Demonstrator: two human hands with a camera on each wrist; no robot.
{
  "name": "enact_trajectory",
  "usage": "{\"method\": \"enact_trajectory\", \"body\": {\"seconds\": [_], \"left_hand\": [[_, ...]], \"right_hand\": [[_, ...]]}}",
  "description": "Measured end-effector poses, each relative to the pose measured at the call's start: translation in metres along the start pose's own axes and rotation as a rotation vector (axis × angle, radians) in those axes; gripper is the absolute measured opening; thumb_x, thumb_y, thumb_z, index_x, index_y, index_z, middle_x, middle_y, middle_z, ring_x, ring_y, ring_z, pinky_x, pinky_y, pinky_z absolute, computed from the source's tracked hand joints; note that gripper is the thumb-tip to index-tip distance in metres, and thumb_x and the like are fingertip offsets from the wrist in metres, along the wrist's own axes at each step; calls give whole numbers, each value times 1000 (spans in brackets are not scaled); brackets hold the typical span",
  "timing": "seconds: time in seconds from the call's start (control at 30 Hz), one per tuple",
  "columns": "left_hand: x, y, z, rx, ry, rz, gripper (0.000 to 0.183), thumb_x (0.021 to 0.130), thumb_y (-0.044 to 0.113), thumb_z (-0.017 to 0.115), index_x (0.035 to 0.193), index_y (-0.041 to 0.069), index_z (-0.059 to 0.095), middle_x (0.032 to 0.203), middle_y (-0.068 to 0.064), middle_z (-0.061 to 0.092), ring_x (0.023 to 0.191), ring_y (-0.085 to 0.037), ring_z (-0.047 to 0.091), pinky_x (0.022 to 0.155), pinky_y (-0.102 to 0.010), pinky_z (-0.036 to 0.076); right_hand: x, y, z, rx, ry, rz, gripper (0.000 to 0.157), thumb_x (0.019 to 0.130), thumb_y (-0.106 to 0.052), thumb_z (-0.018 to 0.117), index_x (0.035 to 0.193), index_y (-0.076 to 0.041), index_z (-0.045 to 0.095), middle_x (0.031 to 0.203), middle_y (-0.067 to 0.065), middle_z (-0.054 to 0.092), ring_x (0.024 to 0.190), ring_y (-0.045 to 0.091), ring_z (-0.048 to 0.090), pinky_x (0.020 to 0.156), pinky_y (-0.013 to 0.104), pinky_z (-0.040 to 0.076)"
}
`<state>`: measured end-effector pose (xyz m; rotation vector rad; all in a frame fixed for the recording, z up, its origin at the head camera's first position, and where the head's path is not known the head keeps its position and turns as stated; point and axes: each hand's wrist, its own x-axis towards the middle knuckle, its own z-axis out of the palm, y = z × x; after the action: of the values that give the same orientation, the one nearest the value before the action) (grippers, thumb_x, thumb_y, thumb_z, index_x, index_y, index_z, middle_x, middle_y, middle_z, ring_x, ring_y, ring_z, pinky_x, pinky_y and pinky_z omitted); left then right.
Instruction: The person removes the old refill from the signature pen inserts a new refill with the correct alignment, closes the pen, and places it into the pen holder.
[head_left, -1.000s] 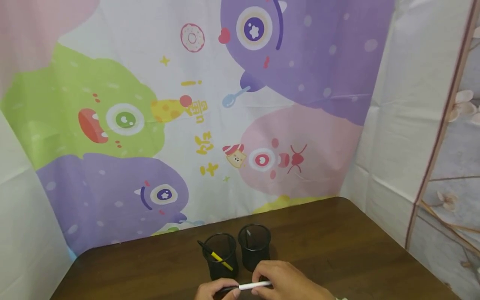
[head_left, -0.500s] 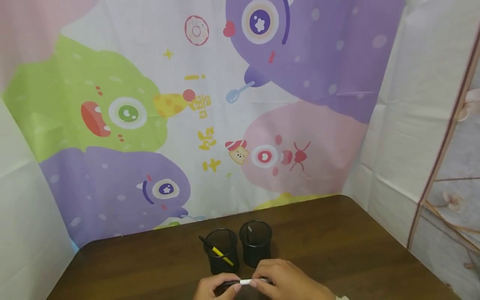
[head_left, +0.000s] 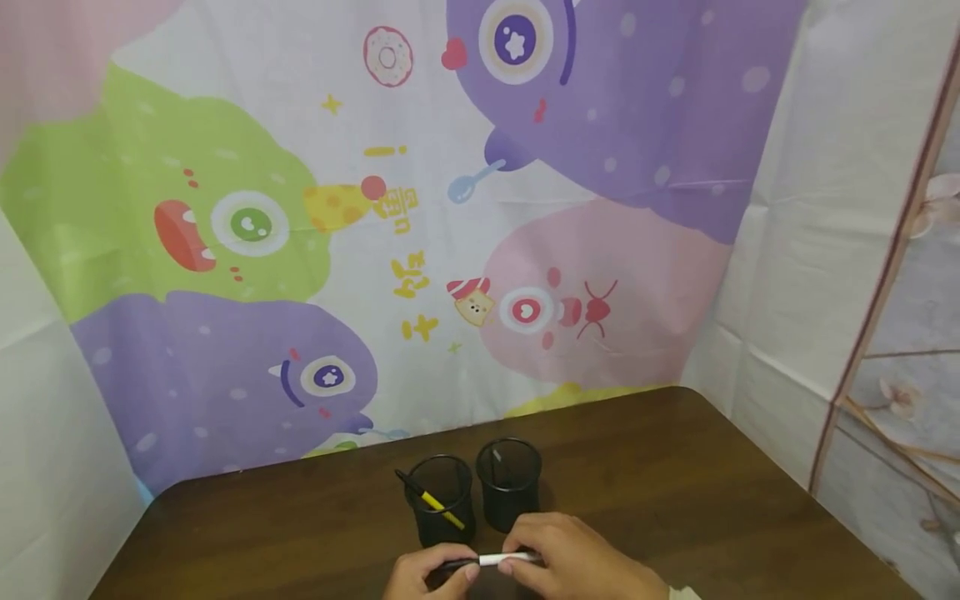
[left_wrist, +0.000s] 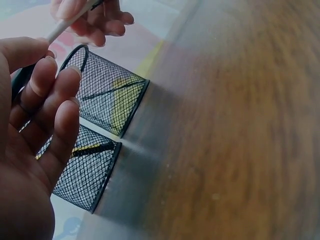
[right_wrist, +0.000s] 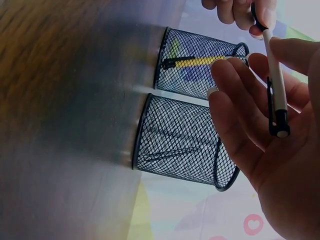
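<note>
Pinched a slim, smooth, black-ended white pen in both left hand and right hand, on the near side of left cup and right cup, each round black mesh. Saw a yellow pen slanting in left cup, wood grain across the table.

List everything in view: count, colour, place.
Table: 1, brown, below the cups
Left cup: 1, black mesh, on table
Right cup: 1, black mesh, on table
Yellow pen: 1, yellow-black, leaning in left cup
Held pen: 1, white-black, between hands
Cartoon backdrop: 1, multicoloured, behind table
Side sheets: 2, white, left and right
Floral panel: 1, grey, far right
Left hand: 1, pinching held pen
Right hand: 1, pinching held pen
</note>
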<state>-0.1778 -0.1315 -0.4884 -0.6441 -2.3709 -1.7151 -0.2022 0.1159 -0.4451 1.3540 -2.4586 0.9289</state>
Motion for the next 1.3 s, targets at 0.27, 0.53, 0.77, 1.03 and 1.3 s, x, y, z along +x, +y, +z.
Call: {"method": "enact_trajectory", "body": {"seconds": [0.27,0.53,0.77,1.03,1.3], "left_hand": [[1,4,0,5,13,-50,6,90,15,75,93,10,76,84,8,71,71,-4,63,65,-25,52],[1,3,0,17,22,-55,3,90,13,75,92,13,76,84,9,71,71,-5,63,65,-25,52],[1,1,0,10,31,-48,5,90,10,74,90,15,75,82,9,70,70,-7,63,65,-25,53],[1,2,-1,-18,13,-54,3,91,11,74,92,13,76,82,8,71,70,-8,64,64,-25,53],[2,1,-1,-35,6,-35,4,90,13,75,93,10,76,83,7,71,70,-6,64,64,-26,54]], "right_hand": [[1,-1,-2,8,-2,5,7,98,-31,68,96,-24,70,90,-22,59,78,-6,53,70,14,45],[2,-2,-3,-8,12,-6,4,95,-25,72,97,-23,70,90,-21,61,77,-6,54,71,13,45],[3,-3,-3,-12,19,-32,4,95,-20,72,98,-23,71,92,-20,63,80,-6,55,72,13,46],[3,-3,-6,-19,32,-32,4,94,-20,73,98,-22,72,92,-19,64,79,-6,55,70,12,46],[2,-5,-10,-13,2,8,5,94,-19,73,99,-22,73,93,-19,63,80,-6,55,70,17,48]]}}
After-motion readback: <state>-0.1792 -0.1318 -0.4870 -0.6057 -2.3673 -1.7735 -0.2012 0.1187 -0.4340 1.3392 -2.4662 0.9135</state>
